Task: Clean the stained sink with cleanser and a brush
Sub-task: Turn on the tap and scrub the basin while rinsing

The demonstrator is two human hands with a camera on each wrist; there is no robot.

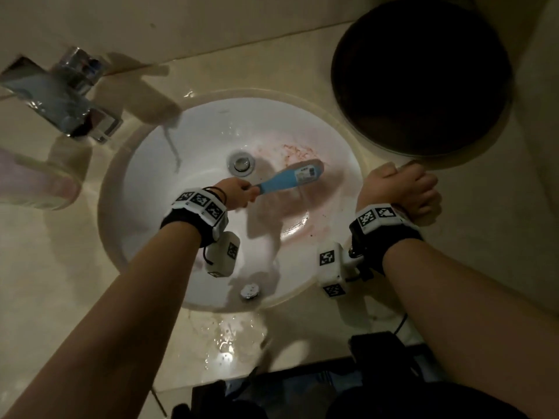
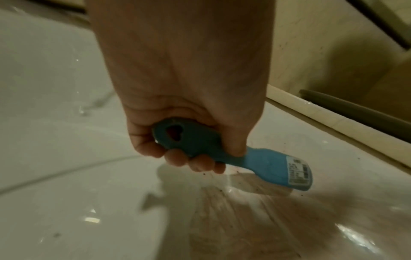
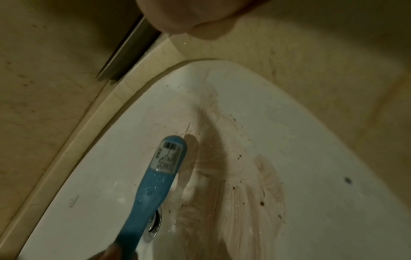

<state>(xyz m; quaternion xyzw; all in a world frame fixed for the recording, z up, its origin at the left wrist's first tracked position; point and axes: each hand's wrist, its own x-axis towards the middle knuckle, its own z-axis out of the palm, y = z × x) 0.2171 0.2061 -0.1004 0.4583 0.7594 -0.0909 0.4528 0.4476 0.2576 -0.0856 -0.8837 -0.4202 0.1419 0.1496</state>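
A white oval sink (image 1: 157, 164) has a reddish-brown stain (image 1: 298, 151) right of the drain (image 1: 241, 163), with pinkish smears and dark specks (image 3: 233, 176) spread over its right slope. My left hand (image 1: 239, 192) grips the handle of a blue brush (image 1: 290, 176), fingers wrapped round it (image 2: 189, 149). The brush (image 2: 278, 167) has a white barcode label on its back, and its head (image 3: 171, 154) lies bristles down on the smeared basin. My right hand (image 1: 402, 192) rests as a closed fist on the counter beside the sink's right rim, holding nothing.
A chrome faucet (image 1: 60, 95) stands at the upper left. A dark round basin (image 1: 420, 77) sits on the beige counter (image 1: 484, 237) at the upper right. A blurred pale pinkish container (image 1: 33, 182) is at the far left. Water pools on the front counter (image 1: 227, 337).
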